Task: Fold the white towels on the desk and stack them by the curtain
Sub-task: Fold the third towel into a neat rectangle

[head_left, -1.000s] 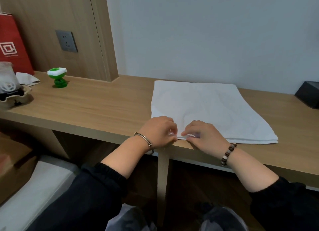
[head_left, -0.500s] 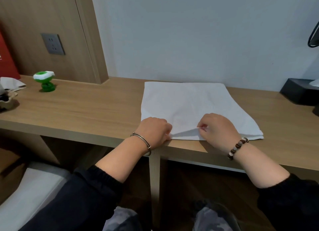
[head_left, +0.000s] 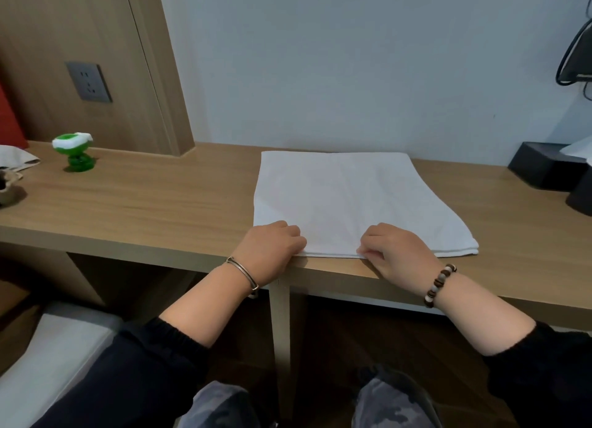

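A flat white cloth towel (head_left: 349, 200), folded into a rectangle, lies on a long light wooden desk (head_left: 160, 203), reaching from the wall edge to the front edge. Both hands rest on the towel's near edge. The left hand (head_left: 270, 246), wearing a thin metal bangle (head_left: 242, 272), is curled closed over the towel's front left corner. The right hand (head_left: 397, 251), with a brown and white beaded bracelet (head_left: 439, 285), pinches the front hem between thumb and fingers. A small green and white plastic toy (head_left: 74, 151) stands near the desk's far left.
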Demonstrator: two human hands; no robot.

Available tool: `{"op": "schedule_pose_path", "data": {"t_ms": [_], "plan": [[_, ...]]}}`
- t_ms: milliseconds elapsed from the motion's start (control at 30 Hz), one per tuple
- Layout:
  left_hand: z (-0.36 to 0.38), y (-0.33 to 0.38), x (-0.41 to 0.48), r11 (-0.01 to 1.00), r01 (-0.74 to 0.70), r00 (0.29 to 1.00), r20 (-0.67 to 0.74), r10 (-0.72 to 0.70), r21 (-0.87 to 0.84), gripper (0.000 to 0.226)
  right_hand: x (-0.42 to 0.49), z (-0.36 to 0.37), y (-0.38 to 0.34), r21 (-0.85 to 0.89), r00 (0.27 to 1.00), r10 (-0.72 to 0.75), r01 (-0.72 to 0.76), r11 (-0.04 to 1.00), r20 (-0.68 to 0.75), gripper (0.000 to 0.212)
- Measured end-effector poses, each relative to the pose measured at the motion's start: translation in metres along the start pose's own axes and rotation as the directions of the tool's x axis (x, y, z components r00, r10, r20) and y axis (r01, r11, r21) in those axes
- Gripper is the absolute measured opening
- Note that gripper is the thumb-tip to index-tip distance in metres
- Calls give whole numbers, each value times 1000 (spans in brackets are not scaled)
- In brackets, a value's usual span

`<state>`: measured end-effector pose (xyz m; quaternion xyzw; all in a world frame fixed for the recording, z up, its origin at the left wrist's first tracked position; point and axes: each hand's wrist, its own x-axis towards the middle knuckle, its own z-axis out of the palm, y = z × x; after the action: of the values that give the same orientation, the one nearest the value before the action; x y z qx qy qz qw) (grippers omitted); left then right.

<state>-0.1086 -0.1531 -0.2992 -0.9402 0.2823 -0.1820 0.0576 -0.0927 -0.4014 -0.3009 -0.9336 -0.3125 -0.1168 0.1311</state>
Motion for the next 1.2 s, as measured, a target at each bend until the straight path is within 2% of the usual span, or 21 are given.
{"op": "schedule_pose_path", "data": {"t_ms": [67, 133, 300, 433, 533, 633, 767, 1033, 1200], "plan": [[-6, 3, -3, 996, -71, 996, -44, 73, 50, 29, 0, 0, 0, 49, 999, 49, -49, 998, -4, 11], [-7, 4, -4, 995, -84, 994, -67, 88, 60, 36, 1, 0, -1, 82, 995, 101, -101, 992, 4, 9], [-8, 2, -4, 993, -109, 990, -90, 105, -35, 23, 2, 1, -5, 73, 993, 117, -116, 991, -12, 8], [-4, 10, 12, 992, 21, 999, 31, -17, -127, 24, 2, 0, -7, 57, 993, 117, -116, 992, -1, 11], [-2, 26, 27, 951, 95, 995, 32, -90, -294, 24, 3, -1, -7, 62, 993, 117, -117, 991, 3, 11], [0, 39, 40, 914, 136, 991, 64, -121, -382, 19, 4, -1, -7, 52, 994, 113, -113, 992, 9, 11], [1, 41, 45, 896, 166, 986, 80, -146, -411, 16, 3, 2, -8, 57, 993, 116, -116, 992, -3, 11], [1, 43, 44, 916, 115, 993, 32, -111, -385, 16, 2, 8, -12, 13, 993, 111, -111, 994, -50, 10], [1, 39, 45, 923, 99, 995, 51, -86, -372, 15, -1, -2, -1, 86, 992, 123, -123, 989, 6, 9]]}}
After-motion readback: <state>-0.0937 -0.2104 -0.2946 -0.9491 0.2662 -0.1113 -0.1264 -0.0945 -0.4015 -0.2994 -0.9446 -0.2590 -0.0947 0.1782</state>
